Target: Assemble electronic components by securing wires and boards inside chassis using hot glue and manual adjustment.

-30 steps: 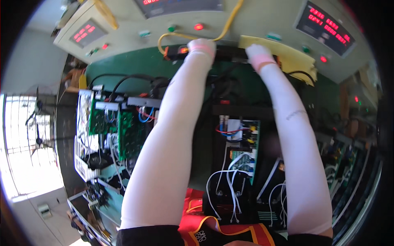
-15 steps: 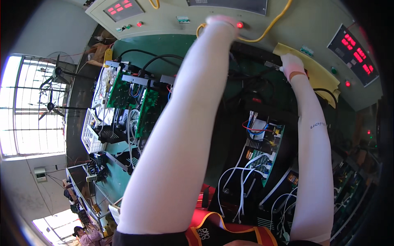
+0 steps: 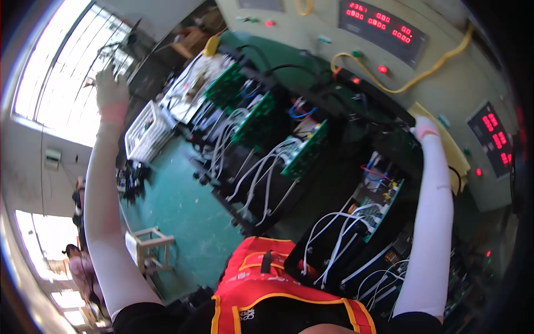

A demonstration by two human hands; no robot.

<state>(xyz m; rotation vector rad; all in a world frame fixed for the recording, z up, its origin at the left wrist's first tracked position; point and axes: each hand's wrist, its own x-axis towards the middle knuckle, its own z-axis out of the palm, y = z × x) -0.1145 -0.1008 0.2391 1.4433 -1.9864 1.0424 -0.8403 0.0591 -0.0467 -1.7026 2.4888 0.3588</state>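
My left hand (image 3: 111, 88), in a white glove with a pink cuff, is stretched far up and left toward the bright window, fingers apart and holding nothing. My right hand (image 3: 425, 129) reaches the right end of a long black unit (image 3: 384, 107) on the test bench, next to a yellow pad (image 3: 451, 146). Its fingers are hidden behind the wrist. Between my arms stand several open machines with green circuit boards (image 3: 305, 149) and white wires (image 3: 261, 167).
A grey control panel with red digit displays (image 3: 384, 25) and a yellow cable (image 3: 414, 82) runs along the back. A white crate (image 3: 144, 133) stands at the left, a small wooden stool (image 3: 147, 245) on the green floor, and a person (image 3: 78, 267) at the lower left.
My left hand has left the black unit and swung far out to the left toward the window. The view has turned left. My right hand stays at the unit.
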